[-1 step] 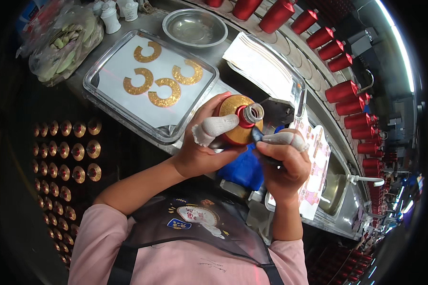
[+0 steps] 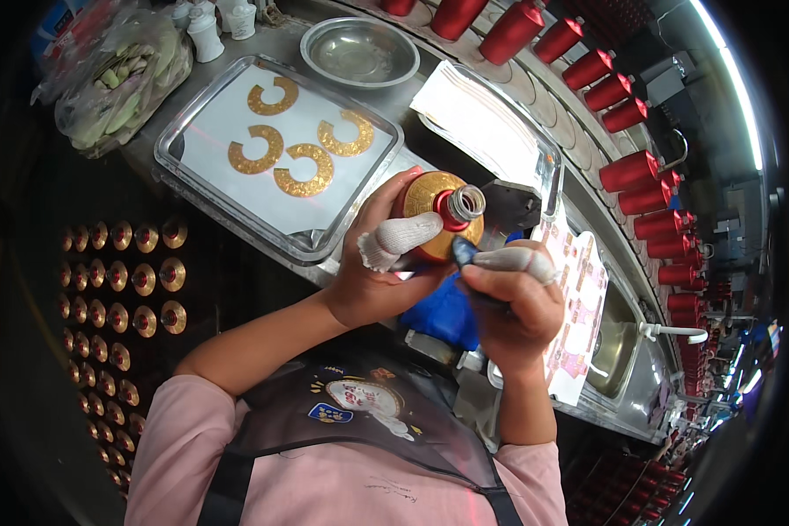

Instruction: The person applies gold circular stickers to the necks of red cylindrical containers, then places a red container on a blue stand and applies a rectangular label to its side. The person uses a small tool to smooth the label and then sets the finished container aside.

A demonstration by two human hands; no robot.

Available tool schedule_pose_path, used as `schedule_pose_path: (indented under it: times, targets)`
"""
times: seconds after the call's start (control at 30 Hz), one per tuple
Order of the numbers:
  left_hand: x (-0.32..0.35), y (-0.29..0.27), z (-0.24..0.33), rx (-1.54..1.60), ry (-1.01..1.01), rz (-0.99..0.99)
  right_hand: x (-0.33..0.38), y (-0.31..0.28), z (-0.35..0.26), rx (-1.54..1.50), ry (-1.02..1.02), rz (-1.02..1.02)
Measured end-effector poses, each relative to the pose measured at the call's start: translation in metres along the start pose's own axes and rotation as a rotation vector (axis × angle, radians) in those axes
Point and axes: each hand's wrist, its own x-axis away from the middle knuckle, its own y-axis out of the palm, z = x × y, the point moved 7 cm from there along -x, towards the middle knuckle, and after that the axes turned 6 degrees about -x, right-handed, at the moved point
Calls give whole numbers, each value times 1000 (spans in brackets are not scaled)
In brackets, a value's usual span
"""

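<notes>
My left hand (image 2: 373,254) is wrapped round a red bottle (image 2: 453,209) with a clear threaded neck, tilted toward the right. A gold ring-shaped label (image 2: 425,195) covers its shoulder. The thumb, in a white knitted finger sleeve (image 2: 403,235), presses on that label. Pinched in my right hand (image 2: 522,302) is a small dark flat piece (image 2: 465,252), whose tip meets the gold shoulder at its lower right. Its exact kind is hidden by the fingers. A white sleeve (image 2: 517,260) also covers a finger of this hand.
Left of the bottle, a metal tray (image 2: 223,215) bears several gold C-shaped labels (image 2: 305,171). Behind it stand a metal bowl (image 2: 359,53) and a plastic bag (image 2: 123,83). Red bottles (image 2: 629,171) line a curved conveyor. Printed sheets (image 2: 579,298) and a sink (image 2: 621,351) lie right.
My right hand has shifted slightly left and up, taking the dark piece along the lower edge of the gold shoulder. My left hand still holds the bottle, which has turned slightly.
</notes>
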Motion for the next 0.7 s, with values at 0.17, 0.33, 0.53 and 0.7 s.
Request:
schedule_pose_path:
  times: [0.17, 0.33, 0.53, 0.7]
  targets:
    - [-3, 4, 12, -102, 100, 63, 0, 9, -13, 19, -28, 32]
    - [-24, -8, 2, 32, -33, -213, -5, -5, 3, 80, 92, 113]
    - [-25, 2, 13, -242, 59, -85, 0, 11, -6, 74, -34, 93]
    - [-21, -7, 14, -159, -36, 18, -1, 7, -10, 96, -4, 135]
